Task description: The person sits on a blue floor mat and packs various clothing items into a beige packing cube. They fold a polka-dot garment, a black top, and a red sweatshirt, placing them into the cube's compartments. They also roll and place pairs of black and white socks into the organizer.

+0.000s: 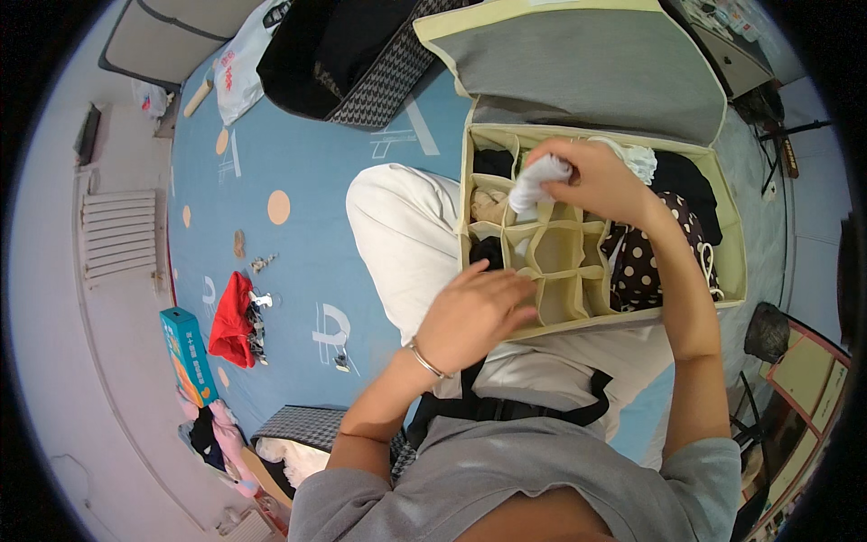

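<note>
A fabric storage box (735, 264) with its lid (582, 64) folded back rests on the person's lap, divided partly into small compartments. My right hand (596, 177) grips a rolled white cloth, perhaps a sock, (535, 183) above the upper compartments. My left hand (477, 311) hovers over the box's lower left corner, fingers apart, holding nothing. Black rolled items and a beige roll (489, 205) fill compartments along the left side. The large right section holds a brown polka-dot cloth (637, 264), black fabric (684, 190) and a white ruffled piece (640, 162).
A houndstooth-sided black container (386, 81) stands beyond the knee, next to a white plastic bag (238, 74). On the blue bedsheet lie a red cloth (230, 325) with metal clips, a teal box (188, 356) and small items. Another houndstooth container (301, 423) is beside the left elbow.
</note>
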A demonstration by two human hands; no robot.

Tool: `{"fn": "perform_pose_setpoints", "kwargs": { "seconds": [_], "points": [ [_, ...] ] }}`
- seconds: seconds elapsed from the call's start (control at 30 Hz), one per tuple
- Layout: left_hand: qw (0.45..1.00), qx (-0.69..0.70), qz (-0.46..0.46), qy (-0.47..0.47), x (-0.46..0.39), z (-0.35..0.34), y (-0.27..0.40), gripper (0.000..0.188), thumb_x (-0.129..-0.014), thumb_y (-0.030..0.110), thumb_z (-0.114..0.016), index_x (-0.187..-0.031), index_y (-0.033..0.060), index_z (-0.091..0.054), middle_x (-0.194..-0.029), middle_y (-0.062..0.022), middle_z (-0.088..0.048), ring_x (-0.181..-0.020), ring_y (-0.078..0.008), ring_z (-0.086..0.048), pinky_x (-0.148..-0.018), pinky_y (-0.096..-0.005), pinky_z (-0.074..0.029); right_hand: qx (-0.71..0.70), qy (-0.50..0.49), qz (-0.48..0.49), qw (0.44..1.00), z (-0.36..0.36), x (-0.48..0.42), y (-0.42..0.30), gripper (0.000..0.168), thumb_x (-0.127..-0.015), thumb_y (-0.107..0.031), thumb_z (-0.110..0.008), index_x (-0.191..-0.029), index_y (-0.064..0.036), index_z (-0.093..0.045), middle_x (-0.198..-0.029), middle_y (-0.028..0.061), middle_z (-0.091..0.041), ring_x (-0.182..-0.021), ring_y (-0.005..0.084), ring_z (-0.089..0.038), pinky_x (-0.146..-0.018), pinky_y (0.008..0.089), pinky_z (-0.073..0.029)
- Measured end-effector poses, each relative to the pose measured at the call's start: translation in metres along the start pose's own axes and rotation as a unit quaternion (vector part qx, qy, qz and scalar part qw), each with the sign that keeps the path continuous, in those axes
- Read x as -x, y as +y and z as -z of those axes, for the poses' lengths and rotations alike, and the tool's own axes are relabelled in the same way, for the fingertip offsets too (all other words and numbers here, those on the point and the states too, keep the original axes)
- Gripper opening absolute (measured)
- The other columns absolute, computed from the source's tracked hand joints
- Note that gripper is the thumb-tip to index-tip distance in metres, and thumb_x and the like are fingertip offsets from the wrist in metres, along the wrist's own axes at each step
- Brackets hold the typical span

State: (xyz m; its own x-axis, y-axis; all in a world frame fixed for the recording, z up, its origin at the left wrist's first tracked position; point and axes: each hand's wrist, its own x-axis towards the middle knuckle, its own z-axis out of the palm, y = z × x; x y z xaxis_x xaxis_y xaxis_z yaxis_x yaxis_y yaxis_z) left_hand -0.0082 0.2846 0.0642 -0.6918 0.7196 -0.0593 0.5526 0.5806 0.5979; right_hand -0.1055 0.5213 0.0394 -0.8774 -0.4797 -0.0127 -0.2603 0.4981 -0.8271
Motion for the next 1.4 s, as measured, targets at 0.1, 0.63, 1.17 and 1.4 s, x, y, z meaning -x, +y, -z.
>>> {"fn": "perform_pose_setpoints", "kwargs": {
  "seconds": [0.1,0.63,1.17,1.4],
  "points": [
    [0.999,-0.013,-0.023,-0.023,0.003,-0.017,0.004,0.033,-0.086,0.030,-0.061,-0.110,0.0071,-0.062,-0.114,-0.0072,-0.063,-0.113,-0.0222,-0.055,-0.103,-0.0421,-0.035,0.076,0.037,0.040,0.996,-0.021,0.004,0.014,0.032,-0.076,-0.007,-0.065,-0.106,-0.007,-0.056,-0.086,0.0137,-0.063,-0.076,0.0273,-0.062,-0.066,0.0349,-0.048],
    [0.995,-0.015,-0.049,0.086,0.015,-0.057,0.005,0.024,-0.084,0.032,-0.057,-0.086,0.0093,-0.065,-0.081,-0.0042,-0.064,-0.088,-0.0219,-0.061,-0.098,-0.0396,-0.037,0.284,-0.081,-0.082,0.952,-0.074,-0.009,0.007,0.028,-0.076,-0.019,-0.071,-0.094,-0.002,-0.059,-0.072,0.0208,-0.063,-0.070,0.0379,-0.062,-0.061,0.0438,-0.047],
    [0.771,-0.011,0.419,0.480,0.240,0.033,-0.265,0.027,-0.084,0.009,-0.052,-0.111,0.0058,-0.058,-0.116,-0.0126,-0.060,-0.105,-0.0307,-0.057,-0.088,-0.0371,-0.046,0.249,-0.095,-0.051,0.962,-0.060,0.011,-0.021,0.029,-0.095,-0.014,-0.049,-0.118,0.002,-0.057,-0.120,0.0199,-0.059,-0.110,0.0339,-0.056,-0.094,0.0369,-0.042],
    [0.740,0.328,0.354,0.469,0.203,0.030,-0.223,0.029,-0.088,0.003,-0.049,-0.117,0.0038,-0.053,-0.120,-0.0047,-0.059,-0.107,-0.0171,-0.055,-0.092,-0.0301,-0.042,0.278,0.073,-0.041,0.957,-0.030,0.030,-0.010,0.026,-0.095,-0.010,-0.048,-0.116,-0.001,-0.060,-0.124,0.0134,-0.058,-0.116,0.0278,-0.053,-0.100,0.0361,-0.038]
  ]
}}
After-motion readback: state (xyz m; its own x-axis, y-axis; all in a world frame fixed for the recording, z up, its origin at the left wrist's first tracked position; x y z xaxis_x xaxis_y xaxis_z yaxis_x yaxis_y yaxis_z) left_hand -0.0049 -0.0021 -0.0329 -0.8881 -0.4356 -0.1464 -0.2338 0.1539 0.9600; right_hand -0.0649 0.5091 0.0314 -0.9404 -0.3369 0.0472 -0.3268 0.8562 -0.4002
